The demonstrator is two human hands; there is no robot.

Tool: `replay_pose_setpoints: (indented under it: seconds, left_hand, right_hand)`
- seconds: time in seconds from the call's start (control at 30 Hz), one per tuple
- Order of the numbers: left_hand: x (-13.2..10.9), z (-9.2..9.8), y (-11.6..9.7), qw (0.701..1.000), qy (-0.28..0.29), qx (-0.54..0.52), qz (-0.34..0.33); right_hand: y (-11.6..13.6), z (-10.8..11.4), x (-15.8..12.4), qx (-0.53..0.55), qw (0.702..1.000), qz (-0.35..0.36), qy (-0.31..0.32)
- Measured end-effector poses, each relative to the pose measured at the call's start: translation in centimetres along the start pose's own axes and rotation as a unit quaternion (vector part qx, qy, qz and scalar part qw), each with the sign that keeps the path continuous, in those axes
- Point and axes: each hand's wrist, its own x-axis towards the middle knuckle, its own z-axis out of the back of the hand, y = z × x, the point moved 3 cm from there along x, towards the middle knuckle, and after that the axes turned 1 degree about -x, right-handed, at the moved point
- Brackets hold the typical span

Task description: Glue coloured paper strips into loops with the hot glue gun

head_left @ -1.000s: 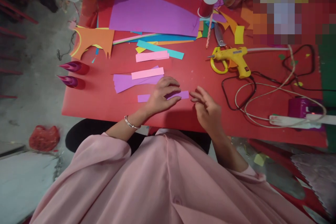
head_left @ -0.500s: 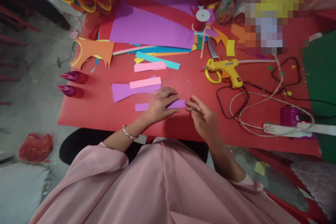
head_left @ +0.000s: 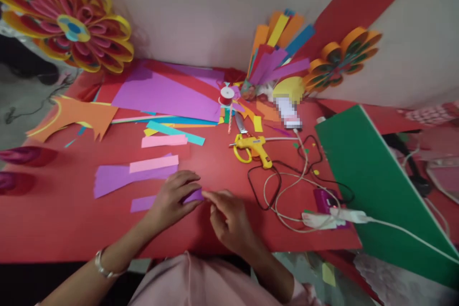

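Observation:
A narrow purple paper strip (head_left: 142,204) lies along the red table, partly covered by my left hand (head_left: 176,196). That hand's thumb and fingers close around the strip from both long sides, near its right part. At the strip's right end is my right hand (head_left: 229,220), its index fingertip touching the paper and its thumb apart from that finger. Just behind my left hand, a pink strip (head_left: 153,164) rests across a pile of wider purple paper pieces (head_left: 114,177). Farther back lie another pink strip (head_left: 164,141) and a turquoise strip (head_left: 175,132).
Right of my hands, a yellow glue gun (head_left: 254,146) lies over yellow-handled scissors (head_left: 243,153). Cables loop toward a purple power socket (head_left: 328,201). A green board (head_left: 380,186) covers the right side. Purple sheets (head_left: 168,95) and a ribbon spool (head_left: 227,95) sit at the back.
The view has tilted up, bringing more of the wall and paper flowers into sight. My right hand's fingers have drawn together at the strip's end; my left hand has closed more around it.

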Motion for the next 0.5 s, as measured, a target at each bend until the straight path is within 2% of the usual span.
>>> replay_pose_setpoints:
  seconds: [0.07,0.13,0.2,0.23,0.33,0.5]
  left_hand:
    - [0.0,0.1,0.0,1.000,-0.004,0.007,0.000]
    - [0.2,0.3,-0.2,1.000,-0.006,0.015,-0.002]
    - [0.4,0.5,-0.5,1.000,-0.007,0.017,0.000]
    - [0.5,0.5,-0.6,1.000,-0.007,0.016,0.002]
    - [0.5,0.6,-0.6,1.000,-0.010,0.008,0.007]
    - [0.3,0.4,-0.3,1.000,-0.012,-0.006,0.011]
  right_hand:
    - [-1.1,1.6,0.8,-0.046,0.998,-0.003,-0.034]
    - [-2.9,4.0,1.8,-0.143,0.981,-0.041,-0.126]
    - [-5.1,6.4,2.9,-0.260,0.935,-0.109,-0.215]
    - [-6.2,7.2,3.5,-0.303,0.914,-0.141,-0.228]
    - [-8.8,8.6,5.1,-0.372,0.882,-0.209,-0.200]
    - [-10.1,8.8,6.4,-0.392,0.868,-0.286,-0.101]
